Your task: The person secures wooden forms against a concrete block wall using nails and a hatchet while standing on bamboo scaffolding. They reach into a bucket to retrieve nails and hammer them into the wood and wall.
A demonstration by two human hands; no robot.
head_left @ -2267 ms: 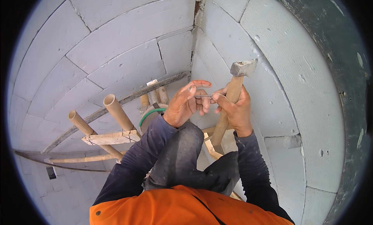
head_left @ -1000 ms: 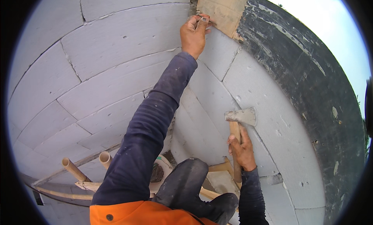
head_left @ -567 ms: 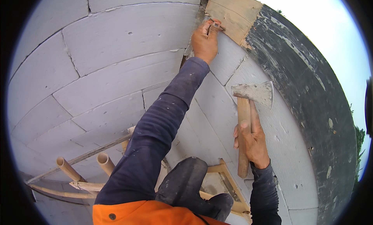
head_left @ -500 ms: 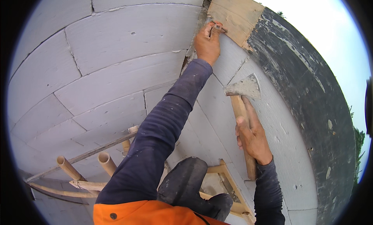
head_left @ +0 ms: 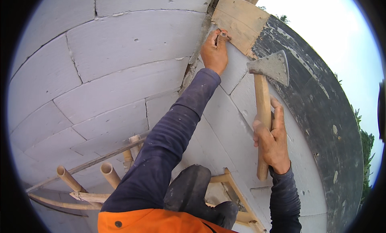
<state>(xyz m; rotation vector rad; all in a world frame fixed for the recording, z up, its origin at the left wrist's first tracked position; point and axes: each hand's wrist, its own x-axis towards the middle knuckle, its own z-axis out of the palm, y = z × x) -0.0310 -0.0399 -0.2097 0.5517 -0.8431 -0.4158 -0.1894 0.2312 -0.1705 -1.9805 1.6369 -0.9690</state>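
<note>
My left hand [head_left: 214, 54] is up at the lower edge of a bare plywood piece [head_left: 240, 20], beside the corner of the block wall. Its thumb and fingers pinch a thin nail [head_left: 229, 38] against the wood. Only a short part of the nail shows. To the right, my right hand [head_left: 274, 138] is wrapped round the wooden handle [head_left: 263, 98] of a hatchet. The hatchet's broad grey head [head_left: 272, 68] stands above that hand, clear of the nail, in front of a dark, mortar-smeared board [head_left: 309, 100].
White block walls [head_left: 120, 40] meet in a corner above my left hand. Bamboo poles [head_left: 110, 174] and a rail stand at the lower left. A wooden frame [head_left: 237, 192] lies below, beside my bent knee [head_left: 189, 184]. Trees and sky show beyond the dark board.
My right hand has lifted the hatchet up and to the right, so its head now overlaps the dark board. My left hand keeps its pinch on the nail; the view has shifted slightly.
</note>
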